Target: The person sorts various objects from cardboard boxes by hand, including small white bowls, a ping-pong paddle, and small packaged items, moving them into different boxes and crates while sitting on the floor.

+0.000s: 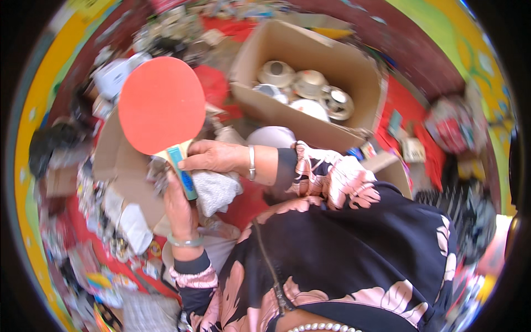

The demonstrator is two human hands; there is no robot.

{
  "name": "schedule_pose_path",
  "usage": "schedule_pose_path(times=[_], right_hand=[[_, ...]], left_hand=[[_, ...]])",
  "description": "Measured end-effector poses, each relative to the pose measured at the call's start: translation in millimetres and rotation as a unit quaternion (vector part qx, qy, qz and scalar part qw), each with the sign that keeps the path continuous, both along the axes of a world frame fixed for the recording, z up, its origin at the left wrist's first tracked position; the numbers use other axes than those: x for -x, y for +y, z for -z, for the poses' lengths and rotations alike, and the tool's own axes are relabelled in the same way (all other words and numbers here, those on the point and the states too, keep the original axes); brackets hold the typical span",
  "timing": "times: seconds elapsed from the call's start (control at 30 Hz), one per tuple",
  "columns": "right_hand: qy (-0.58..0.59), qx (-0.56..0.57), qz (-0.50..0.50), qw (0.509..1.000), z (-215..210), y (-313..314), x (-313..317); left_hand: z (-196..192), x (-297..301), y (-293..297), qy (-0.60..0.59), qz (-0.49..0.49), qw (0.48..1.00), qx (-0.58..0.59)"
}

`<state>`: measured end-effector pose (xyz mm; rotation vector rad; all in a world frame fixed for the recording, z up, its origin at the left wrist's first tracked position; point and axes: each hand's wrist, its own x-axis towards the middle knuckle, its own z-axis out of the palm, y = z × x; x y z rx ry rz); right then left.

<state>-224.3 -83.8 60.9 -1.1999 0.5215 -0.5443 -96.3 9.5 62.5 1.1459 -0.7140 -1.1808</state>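
A table tennis bat (161, 105) with a red-orange face stands blade up at the left of the head view. Its handle (182, 171) is blue-green. My left hand (180, 206), below a pale green bangle, is closed round the lower handle. From the right, my right hand (210, 155) pinches the handle close to the blade, with a silver bangle on that wrist. A pale grey cloth (215, 191) hangs just below my right hand; whether the fingers hold it too, I cannot tell.
An open cardboard box (310, 119) with several cream, round, bowl-like pieces stands ahead. Another cardboard box (119, 157) is behind the bat. Loose mixed items (119, 243) crowd the left side of the red floor covering (406, 105). At the right lies a clear bag (453, 124).
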Motion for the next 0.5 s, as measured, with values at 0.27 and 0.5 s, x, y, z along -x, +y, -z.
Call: schedule_pose_path(times=[0.27,0.5], right_hand=[[-0.110,-0.047,0.357,0.926,-79,-7,291],[0.055,-0.029,0.674,0.736,-12,58,560]], left_hand=[[27,28,18,-0.114,0.156,0.979,-0.067],[55,20,22,-0.114,0.164,0.972,-0.120]])
